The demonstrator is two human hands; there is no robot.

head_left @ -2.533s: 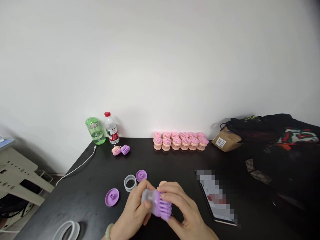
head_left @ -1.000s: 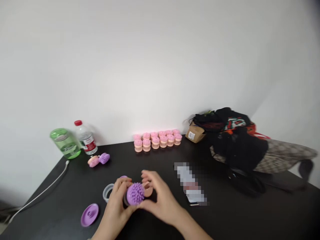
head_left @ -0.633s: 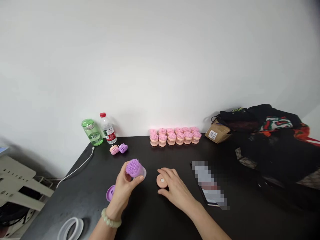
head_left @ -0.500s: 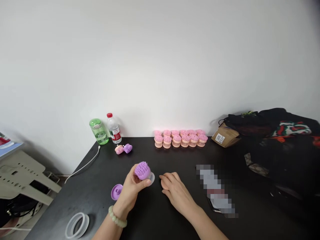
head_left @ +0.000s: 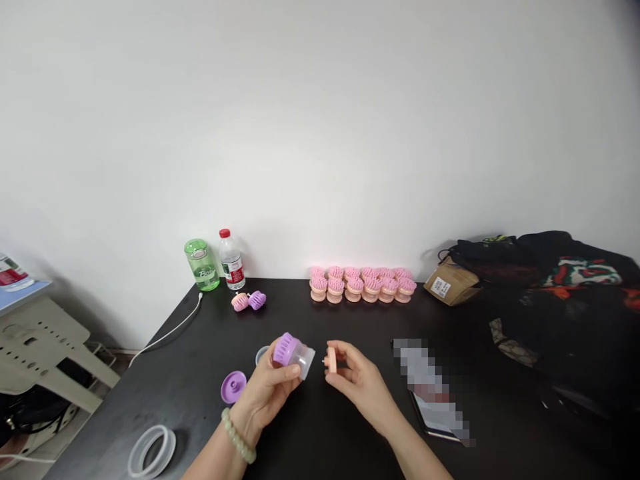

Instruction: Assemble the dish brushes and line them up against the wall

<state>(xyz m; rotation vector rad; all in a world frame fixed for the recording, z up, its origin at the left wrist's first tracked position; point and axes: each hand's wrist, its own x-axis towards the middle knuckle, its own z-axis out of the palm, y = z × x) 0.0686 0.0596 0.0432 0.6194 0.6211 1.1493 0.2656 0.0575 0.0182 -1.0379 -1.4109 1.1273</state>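
Observation:
My left hand (head_left: 270,383) grips a purple bristled brush head (head_left: 287,349) joined to a clear plastic body (head_left: 304,363), tilted so the clear end faces right. Across a small gap, my right hand (head_left: 359,377) holds a round peach base (head_left: 332,360) on edge between thumb and fingers, its central peg pointing left toward the clear body. A purple round base (head_left: 233,387) lies on the black table just left of my left hand. Part of a clear ring (head_left: 261,353) shows behind the left fingers.
Two rows of pink brushes (head_left: 370,288) stand by the wall. A green bottle (head_left: 204,267), a water bottle (head_left: 233,263) and small brushes (head_left: 249,301) sit back left. Clear rings (head_left: 151,452) lie front left, a phone (head_left: 435,417) right, black bag (head_left: 545,307) far right.
My right hand has lifted the peach base off the table and turned it on edge. My left hand has tipped the purple brush so its clear end faces right.

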